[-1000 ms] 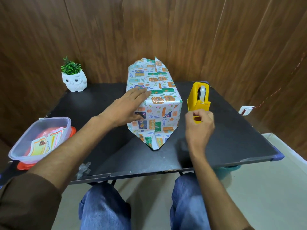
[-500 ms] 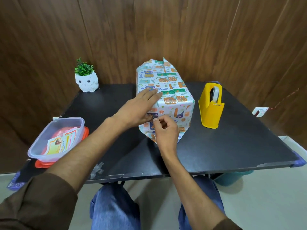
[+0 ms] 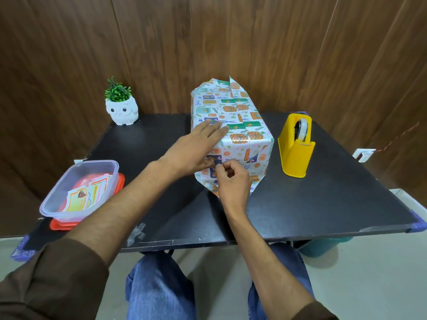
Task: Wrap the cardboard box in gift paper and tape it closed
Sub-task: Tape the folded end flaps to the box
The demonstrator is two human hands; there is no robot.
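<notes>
The cardboard itself is nowhere visible: patterned gift paper [image 3: 240,137] covers the whole wrapped box [image 3: 231,116], which stands mid-worktop [image 3: 323,204] with one end towards the person. The right hand [image 3: 233,183] hides the lower part of the near end, where a paper flap comes down to a point. At the far end the paper stands up loose.

The left hand [image 3: 196,151] lies flat on the top of the box, its fingers [image 3: 213,128] straight and pressing the paper, and its thumb reaches over the near edge. The right hand's fingers [image 3: 227,172] are curled, with thumb and forefinger tips pinched together against the near face, just beside the left thumb. Whether anything sits between them is too small to tell.

A yellow tape dispenser [image 3: 295,153] stands upright just right of the box, apart from it. At the left, an owl planter [image 3: 122,109] and a clear tub of cards [image 3: 80,188]. Both sleeves are cut off by the bottom edge.
</notes>
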